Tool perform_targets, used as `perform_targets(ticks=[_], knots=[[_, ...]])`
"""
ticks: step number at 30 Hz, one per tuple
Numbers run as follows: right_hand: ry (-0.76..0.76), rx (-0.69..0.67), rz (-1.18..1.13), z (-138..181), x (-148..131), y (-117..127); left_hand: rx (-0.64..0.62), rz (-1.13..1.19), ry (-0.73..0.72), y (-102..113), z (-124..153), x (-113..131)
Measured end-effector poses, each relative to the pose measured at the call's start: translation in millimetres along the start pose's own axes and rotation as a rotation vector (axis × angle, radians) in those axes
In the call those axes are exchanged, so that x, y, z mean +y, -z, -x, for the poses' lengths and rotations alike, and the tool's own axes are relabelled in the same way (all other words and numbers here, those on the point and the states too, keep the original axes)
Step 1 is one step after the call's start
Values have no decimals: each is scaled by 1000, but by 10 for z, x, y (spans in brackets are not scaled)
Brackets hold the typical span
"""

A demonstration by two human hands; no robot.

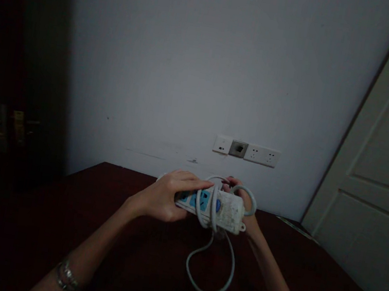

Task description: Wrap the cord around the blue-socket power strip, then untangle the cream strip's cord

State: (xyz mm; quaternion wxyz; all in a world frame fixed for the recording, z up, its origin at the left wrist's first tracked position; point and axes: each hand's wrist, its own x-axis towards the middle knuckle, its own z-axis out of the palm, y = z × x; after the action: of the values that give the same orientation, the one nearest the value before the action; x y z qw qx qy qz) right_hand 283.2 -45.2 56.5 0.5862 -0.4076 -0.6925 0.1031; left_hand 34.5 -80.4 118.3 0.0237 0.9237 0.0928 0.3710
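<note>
A white power strip (pixel 231 212) with blue sockets and a blue switch is held up above the dark red table, its face towards me and its right end lower. My left hand (pixel 168 194) is closed around its left end, thumb and fingers on opposite edges. White power cord (pixel 233 269) wraps around the strip's middle, and one loose loop hangs below. Behind the right end, my right hand (pixel 236 181) is partly hidden, with its fingertips closed on the cord near the strip's top edge. The cord's plug cannot be made out.
The dark red table (pixel 107 230) reaches back to a pale wall. Wall sockets (pixel 262 156) and a dark square outlet (pixel 238 149) sit just above the table's far edge. A white panelled door (pixel 384 205) stands at the right; door handles (pixel 18 125) show in shadow at the left.
</note>
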Motion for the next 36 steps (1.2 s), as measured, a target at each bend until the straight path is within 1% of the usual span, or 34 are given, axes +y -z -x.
perform_targets(ticks=[2,6,9,12,14,19,21,24,28,30,32,34,36], knots=[[-4,6,7,2,13,23,43,14,45,-11,3,-35],[24,10,113,-18,26,120,203,71,286,-53,17,-165],[25,47,179,-44,43,148,257,185,407,-92,8,-233],[3,87,236,-69,71,156,271,268,450,-155,-18,-233],[-24,103,284,-82,90,178,280,272,462,-210,-35,-215],[-94,81,352,-113,79,289,310,267,404,-320,-60,-224],[-140,34,366,-123,27,315,322,276,402,-328,-61,-269],[-169,-124,378,-117,-134,293,375,212,445,-309,-46,-378],[-72,-356,431,-34,-461,139,405,36,478,-295,0,-511],[-13,-426,458,31,-604,40,395,-76,493,-306,17,-529],[17,-475,432,93,-698,-41,392,-199,511,-323,23,-515],[-43,-528,358,136,-747,-86,401,-316,528,-335,20,-489],[-187,-580,273,156,-772,-95,422,-417,543,-331,17,-475]])
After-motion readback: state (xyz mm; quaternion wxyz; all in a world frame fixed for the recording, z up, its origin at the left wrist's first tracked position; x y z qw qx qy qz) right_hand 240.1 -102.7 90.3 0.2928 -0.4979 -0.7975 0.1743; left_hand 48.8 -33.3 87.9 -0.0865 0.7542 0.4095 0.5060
